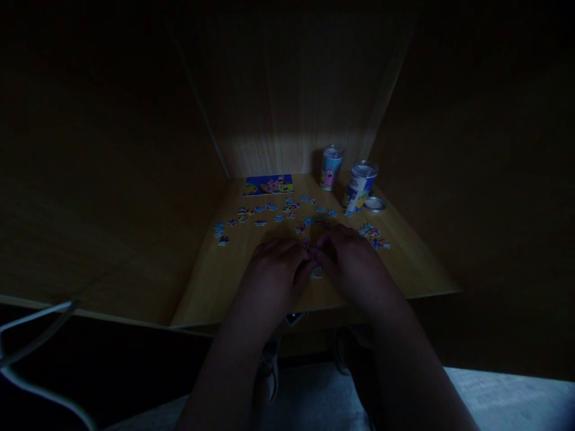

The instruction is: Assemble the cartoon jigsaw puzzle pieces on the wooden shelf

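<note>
Both hands meet low over the wooden shelf (211, 287), fingertips pinched close together. Between them is a small cluster of puzzle pieces, and one greenish puzzle piece (317, 272) shows just below the fingers. My left hand (281, 263) pinches at the cluster's left side, with its fingers partly hidden behind the knuckles. From the right, my right hand (348, 257) pinches with thumb and index finger on the same small pieces. Loose blue puzzle pieces (309, 221) lie right beyond the fingertips. The scene is dim, so the edges of the held pieces are hard to make out.
An assembled puzzle picture (268, 185) lies at the back left. Two printed clear-topped cups, a rear cup (331, 169) and a front cup (359, 187), stand at back right beside a round lid (374, 205). More pieces (245, 212) are scattered left. Wooden side walls enclose the shelf.
</note>
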`<action>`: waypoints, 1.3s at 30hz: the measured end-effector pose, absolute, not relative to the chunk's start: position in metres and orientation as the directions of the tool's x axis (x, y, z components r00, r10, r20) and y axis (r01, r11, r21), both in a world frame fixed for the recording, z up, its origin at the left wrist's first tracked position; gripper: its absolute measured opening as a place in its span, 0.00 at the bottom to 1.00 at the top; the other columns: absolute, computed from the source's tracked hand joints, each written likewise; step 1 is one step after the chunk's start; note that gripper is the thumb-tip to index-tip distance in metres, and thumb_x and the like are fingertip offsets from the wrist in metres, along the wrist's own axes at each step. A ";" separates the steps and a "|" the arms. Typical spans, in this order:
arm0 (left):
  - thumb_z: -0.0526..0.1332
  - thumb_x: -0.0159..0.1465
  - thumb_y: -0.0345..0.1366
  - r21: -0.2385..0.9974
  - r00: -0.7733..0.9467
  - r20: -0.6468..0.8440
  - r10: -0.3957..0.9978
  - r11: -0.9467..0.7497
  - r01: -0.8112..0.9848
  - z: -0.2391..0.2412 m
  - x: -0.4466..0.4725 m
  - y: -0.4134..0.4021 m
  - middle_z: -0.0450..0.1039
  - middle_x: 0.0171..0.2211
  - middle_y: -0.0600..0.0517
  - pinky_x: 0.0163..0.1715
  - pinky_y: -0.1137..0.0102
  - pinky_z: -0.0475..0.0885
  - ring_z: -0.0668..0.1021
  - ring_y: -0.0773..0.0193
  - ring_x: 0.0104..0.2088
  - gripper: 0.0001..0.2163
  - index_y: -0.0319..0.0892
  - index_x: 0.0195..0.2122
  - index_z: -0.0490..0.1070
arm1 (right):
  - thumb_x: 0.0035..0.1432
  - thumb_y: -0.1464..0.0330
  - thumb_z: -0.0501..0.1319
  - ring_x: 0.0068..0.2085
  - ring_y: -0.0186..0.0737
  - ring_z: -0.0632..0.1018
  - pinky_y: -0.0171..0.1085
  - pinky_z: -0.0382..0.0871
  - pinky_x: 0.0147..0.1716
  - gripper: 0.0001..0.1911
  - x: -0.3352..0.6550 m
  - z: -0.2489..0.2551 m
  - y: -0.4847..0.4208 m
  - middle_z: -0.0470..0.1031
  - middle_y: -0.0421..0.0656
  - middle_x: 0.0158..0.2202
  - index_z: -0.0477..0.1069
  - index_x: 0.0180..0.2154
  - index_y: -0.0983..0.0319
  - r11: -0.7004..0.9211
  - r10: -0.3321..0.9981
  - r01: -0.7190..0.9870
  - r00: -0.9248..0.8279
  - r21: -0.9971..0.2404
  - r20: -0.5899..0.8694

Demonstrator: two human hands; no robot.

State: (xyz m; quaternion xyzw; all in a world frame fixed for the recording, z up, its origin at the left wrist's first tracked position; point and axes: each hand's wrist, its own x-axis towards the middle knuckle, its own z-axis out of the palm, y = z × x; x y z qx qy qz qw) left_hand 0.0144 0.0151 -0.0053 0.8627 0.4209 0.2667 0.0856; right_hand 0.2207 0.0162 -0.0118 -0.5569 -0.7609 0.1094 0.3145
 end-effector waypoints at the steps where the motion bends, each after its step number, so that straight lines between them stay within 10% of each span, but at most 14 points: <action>1: 0.72 0.73 0.28 0.373 0.504 0.389 0.771 -0.632 0.679 -0.005 0.015 0.015 0.85 0.45 0.48 0.53 0.53 0.79 0.84 0.51 0.48 0.05 0.45 0.44 0.80 | 0.71 0.73 0.71 0.47 0.50 0.83 0.48 0.74 0.51 0.06 0.221 -0.012 0.016 0.84 0.46 0.44 0.76 0.42 0.57 0.355 0.917 0.774 -0.180 -0.525 0.356; 39: 0.71 0.73 0.28 0.369 0.509 0.370 0.777 -0.626 0.688 -0.002 0.015 0.015 0.84 0.45 0.49 0.51 0.52 0.79 0.84 0.50 0.48 0.05 0.46 0.44 0.79 | 0.71 0.78 0.67 0.41 0.42 0.83 0.39 0.69 0.43 0.10 0.219 -0.008 0.016 0.84 0.40 0.41 0.75 0.41 0.57 0.365 0.928 0.675 -0.212 -0.641 0.305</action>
